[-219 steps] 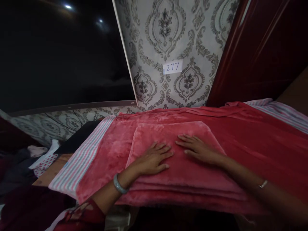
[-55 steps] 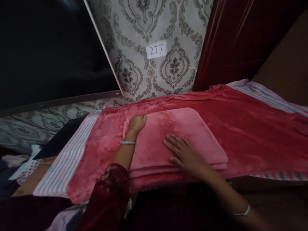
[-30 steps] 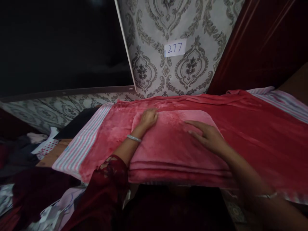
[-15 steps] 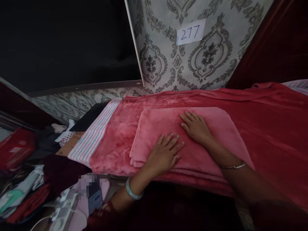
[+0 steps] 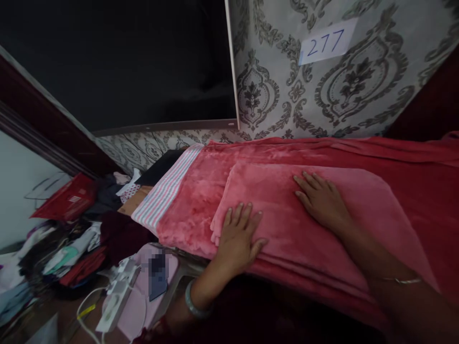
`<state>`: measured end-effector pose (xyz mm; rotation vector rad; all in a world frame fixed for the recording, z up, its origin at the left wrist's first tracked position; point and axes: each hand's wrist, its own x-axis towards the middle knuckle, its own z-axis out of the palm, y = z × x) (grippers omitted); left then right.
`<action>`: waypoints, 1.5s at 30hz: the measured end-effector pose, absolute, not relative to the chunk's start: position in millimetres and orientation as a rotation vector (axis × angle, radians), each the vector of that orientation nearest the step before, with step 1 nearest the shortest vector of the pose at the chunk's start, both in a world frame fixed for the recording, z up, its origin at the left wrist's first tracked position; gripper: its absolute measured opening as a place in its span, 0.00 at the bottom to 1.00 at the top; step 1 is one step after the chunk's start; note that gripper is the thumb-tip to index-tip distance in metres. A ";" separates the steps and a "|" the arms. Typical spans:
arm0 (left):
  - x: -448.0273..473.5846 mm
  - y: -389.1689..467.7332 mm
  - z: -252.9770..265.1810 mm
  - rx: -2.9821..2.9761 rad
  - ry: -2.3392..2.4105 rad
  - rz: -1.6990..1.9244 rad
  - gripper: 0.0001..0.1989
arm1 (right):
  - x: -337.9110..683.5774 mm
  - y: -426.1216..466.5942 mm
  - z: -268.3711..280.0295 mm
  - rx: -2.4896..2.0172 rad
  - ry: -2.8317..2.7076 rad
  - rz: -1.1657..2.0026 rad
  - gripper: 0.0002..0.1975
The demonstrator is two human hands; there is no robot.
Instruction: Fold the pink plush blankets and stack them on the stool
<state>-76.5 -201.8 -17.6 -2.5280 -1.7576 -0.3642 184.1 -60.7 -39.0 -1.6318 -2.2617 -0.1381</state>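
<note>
A folded pink plush blanket (image 5: 276, 205) lies on a larger red-pink plush cloth (image 5: 190, 205) that covers the surface in front of me. My left hand (image 5: 238, 236) rests flat near the folded blanket's left front edge, fingers spread. Farther right, my right hand (image 5: 321, 198) lies palm down on top of the same blanket, fingers stretched out. Neither hand grips anything. Several folded layers show along the blanket's front edge.
A striped cloth border (image 5: 168, 191) hangs at the left end. Below it, a power strip (image 5: 118, 296) and a phone (image 5: 158, 277) lie on a pink surface. Piled clothes (image 5: 75, 253) and a red basket (image 5: 68, 196) are at left. A large dark screen (image 5: 143, 62) stands behind.
The view has turned left, so things appear farther right. My left hand has slid toward the blanket's left edge, widening the distance between my hands. My right hand stays on the blanket.
</note>
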 end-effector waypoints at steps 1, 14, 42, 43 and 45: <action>-83.3 -205.1 -18.7 -2.499 -1.795 -0.352 0.33 | 184.3 -60.2 -39.9 -1.628 -2.262 -0.144 0.29; -88.3 -140.0 49.3 -2.597 -1.824 -0.309 0.30 | 177.6 -58.0 -40.0 -1.649 -2.233 -0.162 0.28; -53.2 -45.2 13.0 -2.258 -1.961 -0.369 0.26 | 150.0 -42.2 26.1 -1.666 -2.402 0.108 0.29; -53.4 -45.0 12.8 -2.254 -1.950 -0.372 0.26 | 140.2 -39.5 27.5 -1.609 -2.433 0.151 0.29; -53.7 -44.3 12.4 -2.252 -1.932 -0.366 0.26 | 125.6 -34.0 25.0 -1.555 -2.492 0.229 0.29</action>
